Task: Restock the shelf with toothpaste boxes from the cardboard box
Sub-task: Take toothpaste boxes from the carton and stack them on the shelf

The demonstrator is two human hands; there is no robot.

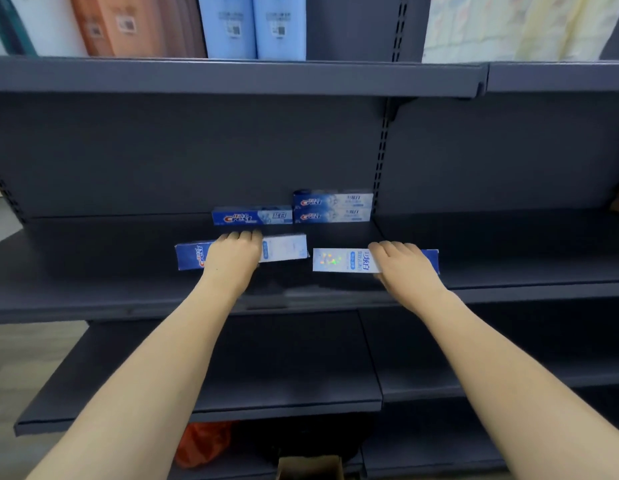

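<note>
Both hands reach onto the dark grey middle shelf (93,271), each holding one Crest toothpaste box lengthwise. The left hand (233,256) has its grip clamped over the middle of a blue-and-white box (283,249), fingers curled across its top edge; the red and white "Crest" logo shows at the box's left end, sideways. The right hand (405,265) grips a second box (339,260) the same way, fingers curled over the far edge. This box faces the other way round: its white end with a shiny holographic patch lies to the left, blue Chinese lettering beside the fingers, too small to read surely. The two held boxes lie near each other, apart, towards the shelf's near edge.

Farther back against the rear panel, a single Crest box (251,216) stands on its long side, logo readable. Just right of it, touching, two more Crest boxes (333,207) are stacked one on the other.

On the upper shelf (231,76) stand pale blue packs (252,26) with QR-code labels and an orange pack (128,26). At the bottom edge, the open cardboard box (309,467) shows below the lower shelves.
</note>
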